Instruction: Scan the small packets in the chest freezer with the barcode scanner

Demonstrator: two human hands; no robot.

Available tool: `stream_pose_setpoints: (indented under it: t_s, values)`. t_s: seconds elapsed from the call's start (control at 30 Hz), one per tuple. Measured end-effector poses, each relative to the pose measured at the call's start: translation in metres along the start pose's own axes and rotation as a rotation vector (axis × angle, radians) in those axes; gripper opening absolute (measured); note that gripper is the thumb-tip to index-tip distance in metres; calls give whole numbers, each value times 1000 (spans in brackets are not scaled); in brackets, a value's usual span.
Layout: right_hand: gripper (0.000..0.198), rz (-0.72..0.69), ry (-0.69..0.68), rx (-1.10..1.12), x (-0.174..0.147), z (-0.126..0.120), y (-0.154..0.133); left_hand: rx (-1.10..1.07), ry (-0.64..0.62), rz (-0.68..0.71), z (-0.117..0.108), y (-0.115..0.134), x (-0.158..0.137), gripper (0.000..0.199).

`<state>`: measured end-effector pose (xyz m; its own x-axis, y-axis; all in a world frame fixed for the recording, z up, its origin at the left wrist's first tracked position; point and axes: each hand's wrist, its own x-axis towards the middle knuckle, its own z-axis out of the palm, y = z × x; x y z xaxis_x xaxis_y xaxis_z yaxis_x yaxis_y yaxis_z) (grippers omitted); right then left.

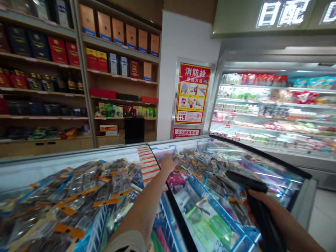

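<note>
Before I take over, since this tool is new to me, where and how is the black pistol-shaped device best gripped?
Likely by its handle, from the picture's lower right, as the right hand does: it is slim and slopes down from the long crosswise head.

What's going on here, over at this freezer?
A person is at a glass-topped chest freezer in a shop. Their right hand grips a black gun-shaped device over its right part. The left arm stretches across the freezer, with the left hand near its far side; blur hides whether that hand touches anything. Orange-edged packets are heaped inside, and stocked shelves stand behind.
</note>
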<state>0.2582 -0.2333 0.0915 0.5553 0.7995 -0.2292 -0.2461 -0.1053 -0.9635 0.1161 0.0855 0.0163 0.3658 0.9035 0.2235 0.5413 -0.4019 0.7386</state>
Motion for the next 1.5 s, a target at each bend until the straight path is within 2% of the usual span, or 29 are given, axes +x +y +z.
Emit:
stream_pose_setpoints:
  t_s: [0.1,0.2,0.3,0.4,0.53,0.63,0.73,0.83,0.93,1.03,1.23,1.5]
  values:
    - [24,10,74,-8,2,-17,1,1,-4,-29,21,6,19,67]
    - [23,13,91,5,5,-23,2,108,-101,0,39,19,18,67]
    - [23,10,85,12,9,-19,5,261,-183,83,47,36,-5,61]
    - [24,8,45,24,8,-10,7,353,-204,139,43,48,-35,52]
    - [26,32,-24,26,-1,3,8,344,-84,70,33,53,-58,36]
    - [24,-13,-28,20,-13,11,8,117,-49,-72,29,51,-61,34]
    - [22,-36,-44,21,-26,19,7,-134,-58,-166,16,44,-59,17]
    - [21,-25,-80,13,-39,32,1,-430,-16,-187,-12,27,-64,18]
    - [20,-4,-147,-9,-46,54,-6,-852,65,-220,-45,5,-78,22]
    - [23,46,-196,-58,-48,80,-8,-1168,103,-239,-65,-11,-95,23]
    - [25,99,-245,-124,-45,115,5,-1251,59,-347,-65,-20,-107,24]
    - [24,82,-229,-140,-49,130,11,-1312,62,-332,-61,-28,-96,26]
